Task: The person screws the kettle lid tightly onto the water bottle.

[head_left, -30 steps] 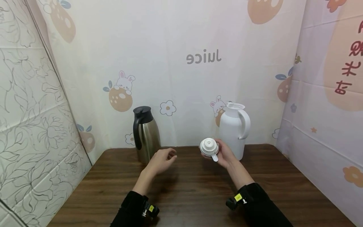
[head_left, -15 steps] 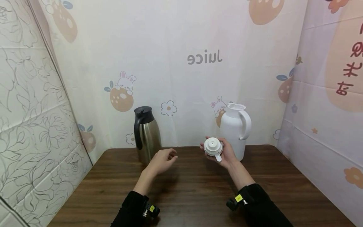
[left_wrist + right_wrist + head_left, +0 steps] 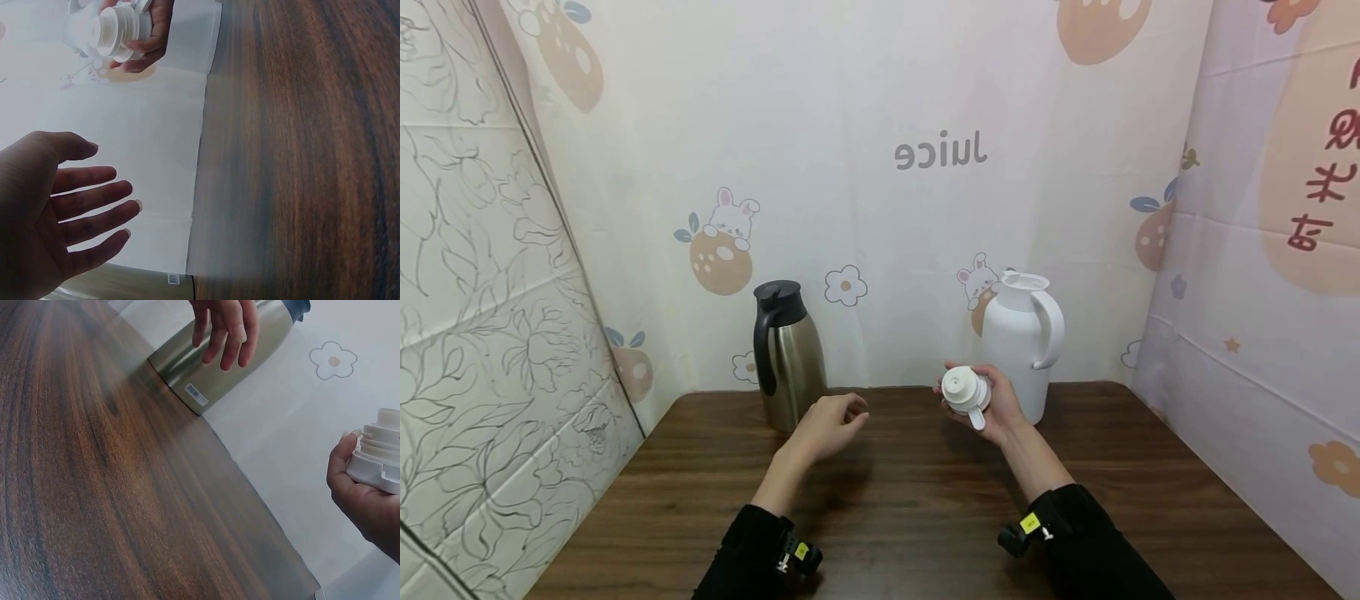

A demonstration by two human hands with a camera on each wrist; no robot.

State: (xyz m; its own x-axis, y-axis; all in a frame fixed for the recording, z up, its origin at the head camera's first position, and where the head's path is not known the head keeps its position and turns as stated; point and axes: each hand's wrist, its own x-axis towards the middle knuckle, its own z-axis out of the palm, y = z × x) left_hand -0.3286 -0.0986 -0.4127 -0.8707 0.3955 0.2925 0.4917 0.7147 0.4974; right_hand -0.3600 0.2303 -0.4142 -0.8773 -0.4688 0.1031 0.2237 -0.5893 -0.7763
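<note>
Lid (image 3: 966, 389): where is it?

Just in front of the white jug (image 3: 1017, 333), tilted. The right hand (image 3: 1004, 408) grips its rim (image 3: 367, 471), fingers curled around it.

And the left hand (image 3: 827, 425)?

Well left of the jug, fingers loosely extended, holding nothing.

Recommended handling?

Hold by the rim; fingertips probably belong clear of the threads (image 3: 379, 447). Any turning should be slow.

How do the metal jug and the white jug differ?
The metal jug is golden with a black lid and handle; the white jug is white, handle included. The metal jug's lid is on; the white jug's mouth is uncovered. In the head view, the metal jug's handle faces left, the white jug's right. Both stand upright on the table.
</note>
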